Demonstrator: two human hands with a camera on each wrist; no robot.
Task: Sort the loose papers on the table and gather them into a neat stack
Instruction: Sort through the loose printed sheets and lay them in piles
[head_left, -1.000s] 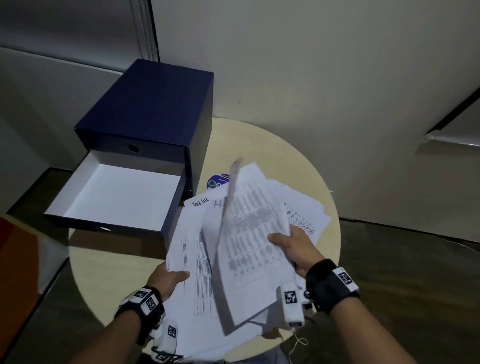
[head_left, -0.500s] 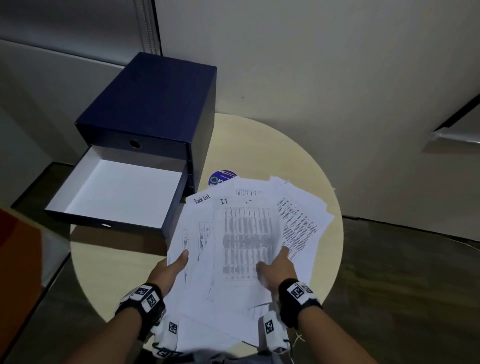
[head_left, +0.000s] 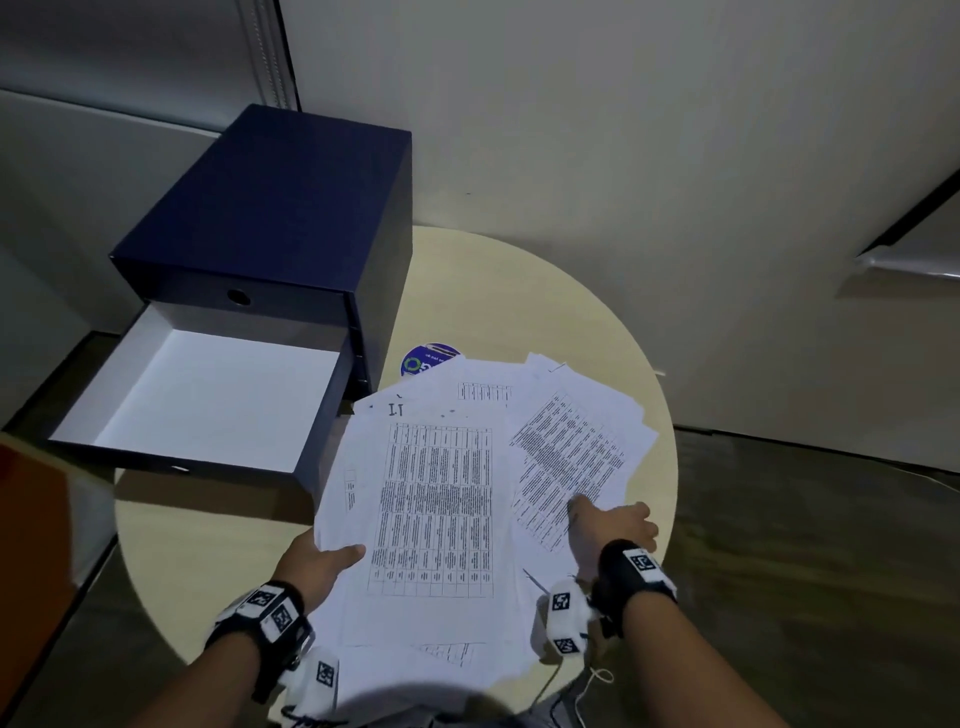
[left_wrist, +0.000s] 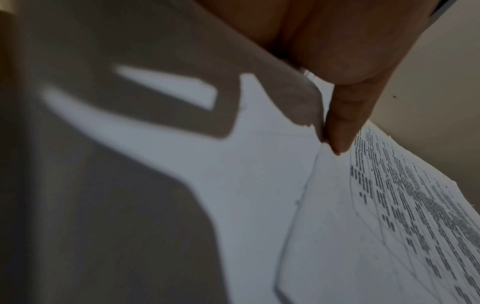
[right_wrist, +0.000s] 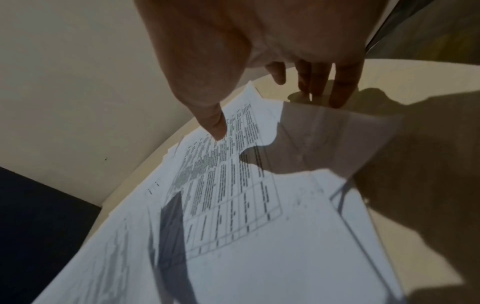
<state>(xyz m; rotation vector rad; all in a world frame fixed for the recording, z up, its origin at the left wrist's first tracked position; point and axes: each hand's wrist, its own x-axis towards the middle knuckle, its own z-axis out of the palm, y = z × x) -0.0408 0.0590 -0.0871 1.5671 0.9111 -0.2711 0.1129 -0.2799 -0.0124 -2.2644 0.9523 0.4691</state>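
Fingers of the left hand (head_left: 317, 564) pinch the near-left edge of a table-printed sheet (head_left: 431, 509), thumb on top. Loose papers (head_left: 467, 395) fan unevenly over the table's (head_left: 519, 291) near half, beside an open blue drawer box (head_left: 270, 218). Toward the right edge, the right hand (head_left: 615, 525) reaches spread over an angled sheet (head_left: 571, 447), holding nothing. Gathering seems underway; next, likely draw that sheet inward and square edges.

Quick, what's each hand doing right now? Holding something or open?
Left hand: pinching the left edge of the white printed paper sheets, thumb on top.
Right hand: open, thumb touching the fanned sheets, fingers reaching past their edge.
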